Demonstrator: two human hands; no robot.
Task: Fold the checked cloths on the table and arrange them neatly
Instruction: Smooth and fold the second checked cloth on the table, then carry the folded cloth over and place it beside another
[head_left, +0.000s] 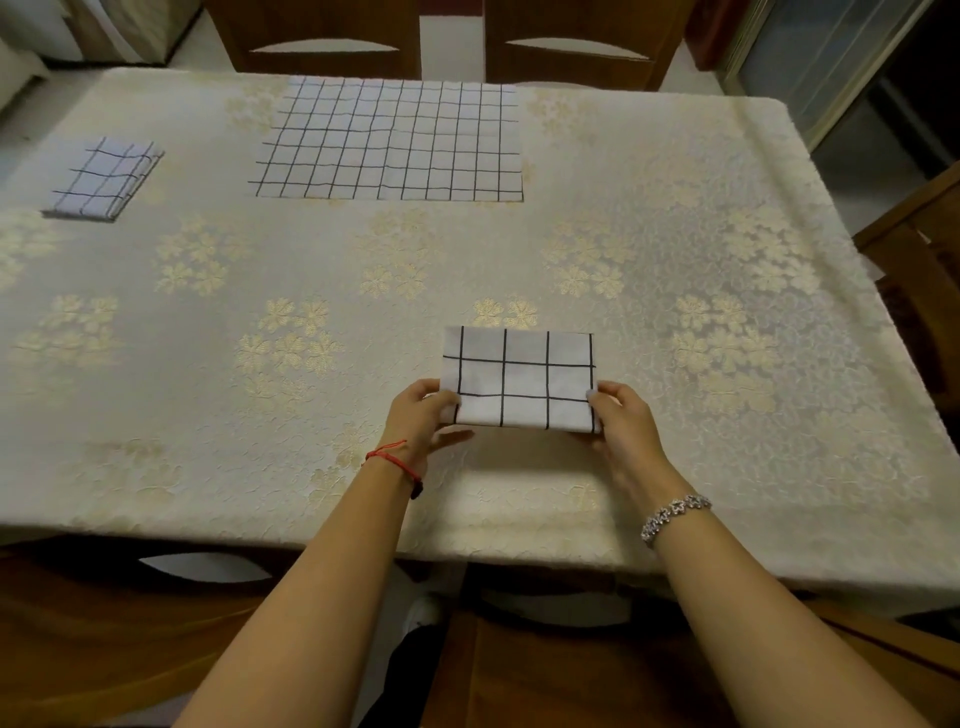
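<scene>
Near the surface's (156, 415) front edge, the left hand (418, 415) and right hand (623, 426) are holding a folded checked cloth (522, 379), fingers (605, 392) pinching its side edges.

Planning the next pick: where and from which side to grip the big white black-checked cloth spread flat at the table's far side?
Probably the two near corners of the flat white checked cloth, pinched together, approached from the person's side. It lies fully spread, its straight near edge faces that side, and its far edge lies near the floral-covered table's far rim.
</scene>
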